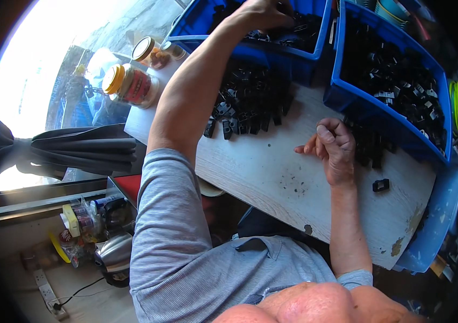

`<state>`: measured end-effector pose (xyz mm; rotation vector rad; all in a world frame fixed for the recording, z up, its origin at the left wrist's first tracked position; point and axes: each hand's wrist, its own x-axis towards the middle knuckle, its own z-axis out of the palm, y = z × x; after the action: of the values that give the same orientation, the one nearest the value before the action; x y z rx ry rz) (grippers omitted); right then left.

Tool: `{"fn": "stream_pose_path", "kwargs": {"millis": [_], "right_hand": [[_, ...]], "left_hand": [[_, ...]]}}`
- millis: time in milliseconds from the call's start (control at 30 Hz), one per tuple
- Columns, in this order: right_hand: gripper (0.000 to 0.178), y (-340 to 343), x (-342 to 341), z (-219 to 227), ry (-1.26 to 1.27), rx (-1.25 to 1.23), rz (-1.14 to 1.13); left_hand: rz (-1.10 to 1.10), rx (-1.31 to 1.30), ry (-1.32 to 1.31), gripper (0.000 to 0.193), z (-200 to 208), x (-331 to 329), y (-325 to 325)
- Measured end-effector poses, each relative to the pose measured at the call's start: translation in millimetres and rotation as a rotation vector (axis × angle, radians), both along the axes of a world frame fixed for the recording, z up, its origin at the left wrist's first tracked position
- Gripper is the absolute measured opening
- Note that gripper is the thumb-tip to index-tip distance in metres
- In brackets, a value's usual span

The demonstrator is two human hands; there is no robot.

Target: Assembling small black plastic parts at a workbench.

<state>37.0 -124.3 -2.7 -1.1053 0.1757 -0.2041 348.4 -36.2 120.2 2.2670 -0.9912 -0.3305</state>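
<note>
Head view: left hand [264,12] digs in the far bin [323,32], fingers hidden; right hand [335,148] rests loosely curled, empty. Plastic clips [248,105] look light, stiff; pinch by sides.

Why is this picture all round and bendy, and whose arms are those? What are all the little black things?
There is no machine here. A person wears a camera on the head that looks down, so you see that person's own arms. Its wide lens bends straight edges, which is why the picture looks round.

The left hand reaches into a blue bin full of small black plastic parts; I cannot see what its fingers hold. The right hand rests loosely curled on the pale wooden table, beside a second blue bin of the same parts.

More black parts stand in rows on the table, and one lies alone. Jars with yellow lids sit at the table's left edge.
</note>
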Motion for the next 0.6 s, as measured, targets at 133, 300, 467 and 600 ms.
{"fn": "stream_pose_path", "kwargs": {"millis": [133, 300, 467, 600], "right_hand": [[0.014, 5.5, 1.1, 4.6, -0.002, -0.012, -0.004], [0.013, 4.2, 1.7, 4.8, 0.002, 0.049, -0.015], [0.012, 7.8, 2.4, 7.1, -0.005, 0.059, -0.020], [0.014, 6.1, 1.5, 6.2, -0.007, 0.003, -0.018]], "left_hand": [[0.086, -0.200, -0.083, 0.027, 13.3, -14.6, 39.9], [0.158, -0.590, -0.210, 0.038, -1.7, -59.3, 99.7], [0.386, -0.584, -0.716, 0.026, -57.6, -85.3, 144.3], [0.503, -0.307, -0.684, 0.030, -93.0, -96.0, 146.5]]}}
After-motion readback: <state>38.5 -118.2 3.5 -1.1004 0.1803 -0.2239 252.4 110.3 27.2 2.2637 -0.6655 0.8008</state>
